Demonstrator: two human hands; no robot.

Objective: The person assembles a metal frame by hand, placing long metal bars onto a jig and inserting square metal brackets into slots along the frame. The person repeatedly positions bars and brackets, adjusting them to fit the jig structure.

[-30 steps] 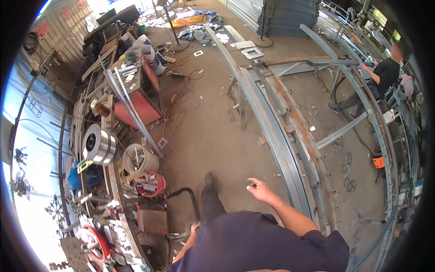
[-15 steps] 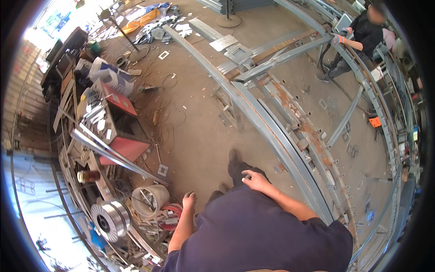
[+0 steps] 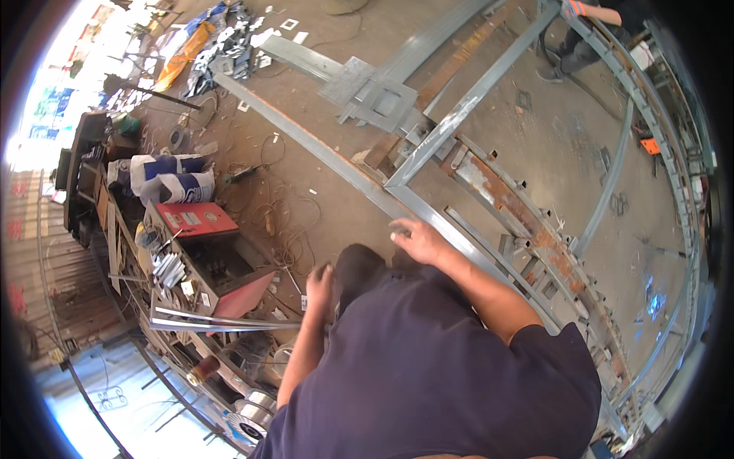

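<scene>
My left hand [image 3: 319, 288] hangs beside my left thigh, its fingers loosely curled with nothing showing in them. Nearest to it are the ends of thin shiny metal strips [image 3: 229, 321], which jut from the cluttered bench. My right hand [image 3: 418, 242] is in front of my body, its fingers bent but apart, and it holds nothing. Just beyond it runs the long grey steel beam [image 3: 321, 153] of a frame. A grey crossbar [image 3: 474, 99] meets this beam at an angle. I cannot tell whether the right fingertips touch the beam.
To the left stand a red metal cabinet [image 3: 195, 219], white-and-blue sacks [image 3: 180, 186] and a wire spool [image 3: 252, 413]. Cables [image 3: 287, 229] lie on the floor. Rusty steel supports [image 3: 489, 183] sit under the frame. A co-worker's gloved hand [image 3: 572, 9] rests on the far side.
I have moved forward and the view has turned; the beam corner and red cabinet are closer. My right hand has come nearer the beam. The co-worker is now mostly out of view.
</scene>
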